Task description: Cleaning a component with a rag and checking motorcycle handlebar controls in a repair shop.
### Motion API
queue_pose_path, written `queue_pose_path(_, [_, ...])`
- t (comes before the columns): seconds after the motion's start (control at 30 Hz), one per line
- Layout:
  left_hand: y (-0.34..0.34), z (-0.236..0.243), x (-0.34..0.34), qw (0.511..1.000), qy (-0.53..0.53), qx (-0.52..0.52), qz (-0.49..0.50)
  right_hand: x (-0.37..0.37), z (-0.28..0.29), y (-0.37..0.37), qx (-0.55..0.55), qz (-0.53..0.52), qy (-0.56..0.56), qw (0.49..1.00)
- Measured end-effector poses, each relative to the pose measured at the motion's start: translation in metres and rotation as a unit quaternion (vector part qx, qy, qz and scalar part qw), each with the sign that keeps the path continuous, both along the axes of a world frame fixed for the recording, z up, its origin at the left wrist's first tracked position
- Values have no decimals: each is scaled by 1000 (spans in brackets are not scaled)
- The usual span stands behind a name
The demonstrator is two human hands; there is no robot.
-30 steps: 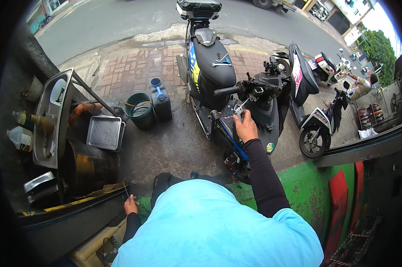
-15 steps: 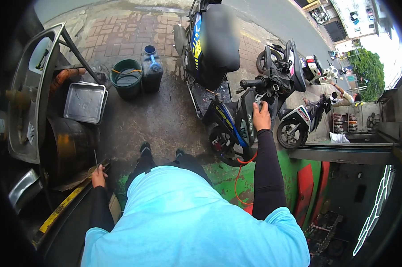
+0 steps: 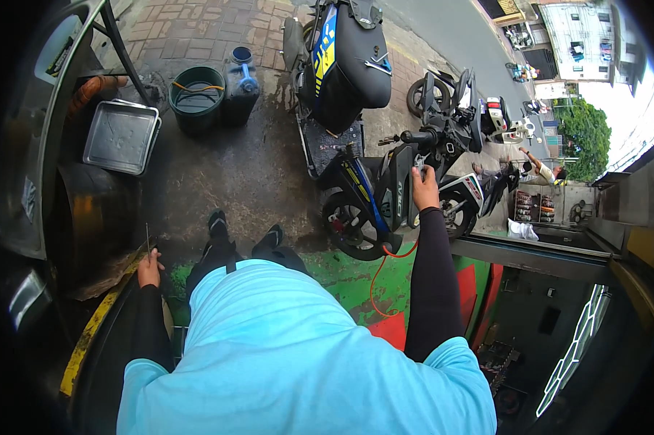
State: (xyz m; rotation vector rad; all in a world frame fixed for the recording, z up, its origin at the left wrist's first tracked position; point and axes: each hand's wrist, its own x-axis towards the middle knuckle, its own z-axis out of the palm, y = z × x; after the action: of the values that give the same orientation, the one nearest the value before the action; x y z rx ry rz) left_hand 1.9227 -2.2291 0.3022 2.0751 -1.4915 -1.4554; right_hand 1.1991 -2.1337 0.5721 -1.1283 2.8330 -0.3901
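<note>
My left hand (image 3: 149, 269) is low at the left, fingers closed around a thin metal rod (image 3: 147, 235) that points upward; it looks like a screwdriver shaft, and the handle is hidden in my palm. My right arm reaches forward to a black and blue scooter (image 3: 363, 196). There, my right hand (image 3: 425, 190) has its fingers curled over the edge of the dark front panel (image 3: 399, 192), just below the handlebar grip (image 3: 418, 137). Two wrenches (image 3: 378, 64) lie on the scooter's black seat (image 3: 356, 72).
An orange-red hose (image 3: 375, 290) curls across the green floor by the front wheel (image 3: 352, 226). A green bucket (image 3: 196, 109), a dark jug (image 3: 241, 87) and a metal tray (image 3: 122, 138) stand at the left. More motorbikes (image 3: 443, 101) and a person (image 3: 540, 168) are to the right.
My view has shifted, so the scooter's seat and more of the street show. My left hand still holds the rod, and my right hand stays at the scooter's front panel.
</note>
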Motion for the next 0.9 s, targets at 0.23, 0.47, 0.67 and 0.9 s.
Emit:
queue_pose_path(0.23, [-1,-2,-2,1000,3,-9,-4,-29,-3,2,-13,-49,-35,998])
queue_pose_path(0.47, [10,-9,23,1000,-27,1,8,-20,-2,-8,-7,-51,-5,999])
queue_pose_path(0.67, [10,-3,25,999,-39,18,24,-6,-1,-11,8,-58,25,998])
queue_pose_path(0.9, [4,-1,19,999,-38,20,24,-4,7,-11,37,-27,33,998])
